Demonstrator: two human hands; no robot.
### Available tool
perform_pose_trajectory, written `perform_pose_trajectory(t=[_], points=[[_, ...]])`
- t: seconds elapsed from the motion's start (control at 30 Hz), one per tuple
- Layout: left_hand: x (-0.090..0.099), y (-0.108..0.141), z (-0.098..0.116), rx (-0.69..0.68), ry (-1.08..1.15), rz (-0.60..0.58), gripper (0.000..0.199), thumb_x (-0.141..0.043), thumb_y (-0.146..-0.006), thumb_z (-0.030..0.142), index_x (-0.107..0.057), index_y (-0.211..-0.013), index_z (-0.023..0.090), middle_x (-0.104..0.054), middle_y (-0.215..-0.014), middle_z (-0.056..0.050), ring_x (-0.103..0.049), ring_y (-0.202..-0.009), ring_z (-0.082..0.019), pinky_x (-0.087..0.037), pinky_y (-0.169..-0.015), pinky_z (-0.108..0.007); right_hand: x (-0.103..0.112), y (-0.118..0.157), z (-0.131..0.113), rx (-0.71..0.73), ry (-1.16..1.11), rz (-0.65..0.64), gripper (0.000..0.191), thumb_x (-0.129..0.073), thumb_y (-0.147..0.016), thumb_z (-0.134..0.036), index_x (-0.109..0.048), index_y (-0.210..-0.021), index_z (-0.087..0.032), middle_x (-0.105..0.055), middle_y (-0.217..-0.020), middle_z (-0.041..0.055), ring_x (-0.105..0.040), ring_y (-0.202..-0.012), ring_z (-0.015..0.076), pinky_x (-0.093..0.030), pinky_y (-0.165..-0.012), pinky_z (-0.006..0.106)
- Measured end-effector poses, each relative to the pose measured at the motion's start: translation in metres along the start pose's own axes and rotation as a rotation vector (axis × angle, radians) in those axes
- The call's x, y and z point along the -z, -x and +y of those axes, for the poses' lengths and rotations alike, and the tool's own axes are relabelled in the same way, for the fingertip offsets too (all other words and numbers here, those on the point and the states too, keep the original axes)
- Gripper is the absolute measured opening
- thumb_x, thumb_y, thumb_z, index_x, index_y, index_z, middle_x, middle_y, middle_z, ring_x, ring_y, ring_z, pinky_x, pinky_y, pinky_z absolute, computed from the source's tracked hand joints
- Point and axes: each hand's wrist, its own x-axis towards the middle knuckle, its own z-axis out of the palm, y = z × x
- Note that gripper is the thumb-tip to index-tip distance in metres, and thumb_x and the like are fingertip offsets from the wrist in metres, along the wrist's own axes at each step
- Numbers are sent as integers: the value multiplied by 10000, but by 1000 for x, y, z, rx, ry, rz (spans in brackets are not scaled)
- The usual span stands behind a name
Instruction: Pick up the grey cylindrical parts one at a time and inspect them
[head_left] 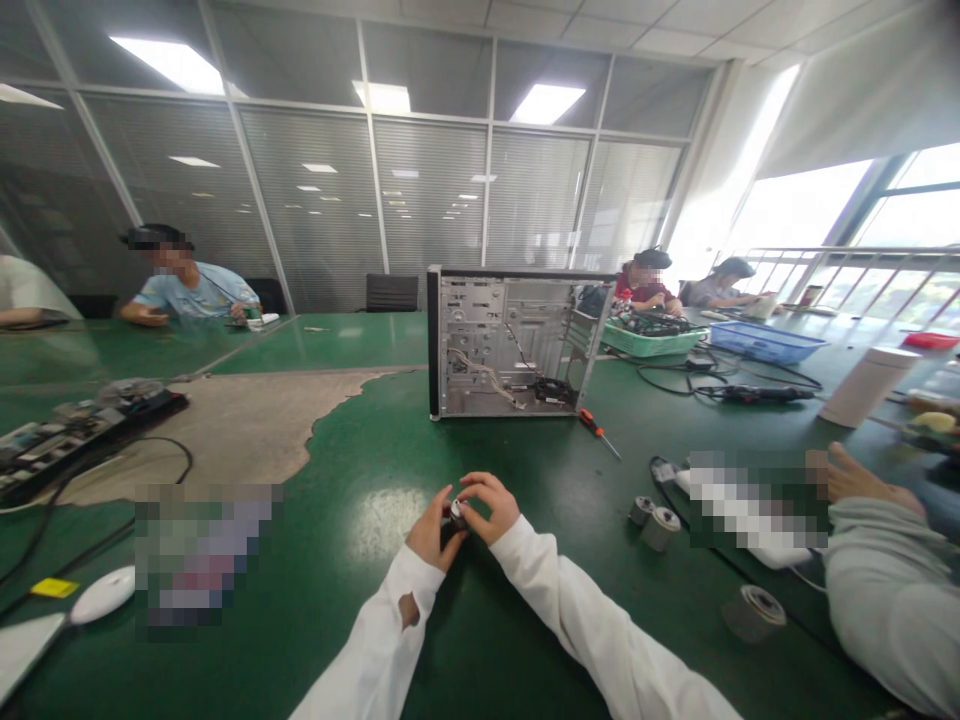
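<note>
I have a small round grey metal part [457,512] pinched between both hands just above the green table [360,500], near its front edge. My left hand [429,532] closes its grip on the part's near side, and my right hand [489,505] curls over the top, fingertips shut on it. I judge it light, rigid and smooth, so liable to slip; holding it by the rim seems safest. Similar grey cylinders [652,520] stand to my right. I can read no label or writing on any of them.
</note>
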Motion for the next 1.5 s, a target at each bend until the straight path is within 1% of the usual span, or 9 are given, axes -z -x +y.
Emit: perform_pose_trajectory(t=[0.2,0.3,0.37,0.5,0.6,0.67,0.83,1.1,1.5], points=[[0,-1,-2,-5,-22,-13,605,-508,-654,164,-246,-1199,179,-540,-1017,-73,-530,-893,-170,-421,-802,-355,10,-5,6,4,-10,71,92,-514,-679,-212,-576,-746,-199,-567,-859,49,-516,-830,153,-429,-725,290],[0,-3,-7,3,-51,8,588,-502,-665,167,-253,-1196,178,-540,-1028,-78,-536,-891,-173,-418,-803,-355,21,3,21,-35,94,38,85,-523,-669,-216,-577,-733,-201,-563,-869,52,-512,-832,161,-414,-743,306],[1,-3,-10,8,-74,32,574,-497,-674,174,-256,-1195,167,-535,-1039,-89,-534,-900,-177,-421,-801,-351,28,11,32,-79,200,-38,73,-532,-659,-217,-584,-710,-205,-563,-879,49,-503,-844,170,-394,-765,322],[2,-3,-15,22,-129,61,565,-491,-681,188,-262,-1196,149,-533,-1037,-104,-532,-911,-185,-419,-802,-352,41,22,47,-214,370,-260,74,-538,-656,-246,-593,-695,-216,-569,-917,37,-484,-878,183,-367,-763,337],[2,-3,-16,54,-173,50,641,-542,-635,194,-249,-1204,144,-530,-1038,-106,-531,-911,-199,-414,-805,-358,51,23,49,-271,425,-402,196,-545,-642,-276,-576,-828,-226,-558,-976,34,-465,-919,196,-350,-753,341],[2,-3,-16,79,-199,34,710,-586,-582,178,-247,-1204,135,-522,-1049,-110,-523,-924,-210,-408,-812,-357,57,23,48,-272,438,-445,309,-541,-632,-267,-534,-938,-228,-538,-1025,38,-445,-953,200,-334,-760,341],[1,-4,-15,87,-233,17,716,-598,-557,157,-265,-1190,132,-503,-1084,-122,-497,-974,-230,-388,-833,-369,60,25,43,-252,449,-443,317,-505,-631,-208,-527,-947,-228,-522,-1050,39,-428,-971,201,-314,-769,341],[3,-3,-9,84,-248,23,649,-586,-597,205,-295,-1175,144,-491,-1106,-125,-468,-1014,-247,-364,-840,-403,59,24,42,-242,460,-437,297,-503,-636,-208,-542,-929,-237,-533,-1023,36,-432,-951,203,-312,-767,339],[4,-2,-7,63,-275,17,591,-561,-621,219,-326,-1155,122,-465,-1139,-137,-449,-1031,-248,-375,-824,-392,59,24,40,-239,474,-442,293,-498,-641,-211,-541,-931,-226,-530,-1028,36,-429,-954,202,-322,-757,346]])
